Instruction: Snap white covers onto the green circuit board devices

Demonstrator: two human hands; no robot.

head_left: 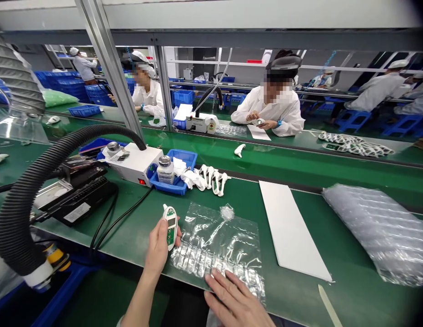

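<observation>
My left hand is closed around an open white ear thermometer, tip upward. Its green circuit board and small dark screen face me. Spread fingers of my right hand rest over the near edge of a clear plastic sheet with a row of small pockets. The sheet lies flat on the green bench, just right of the thermometer. A crumpled clear piece sits at its far edge. Behind it, several white curved housing parts lie in a row.
A blue tray holds a metal-capped jar and white tissues beside a white box with a black hose. White card and bubble wrap lie right. One white part rests on the conveyor; a co-worker sits opposite.
</observation>
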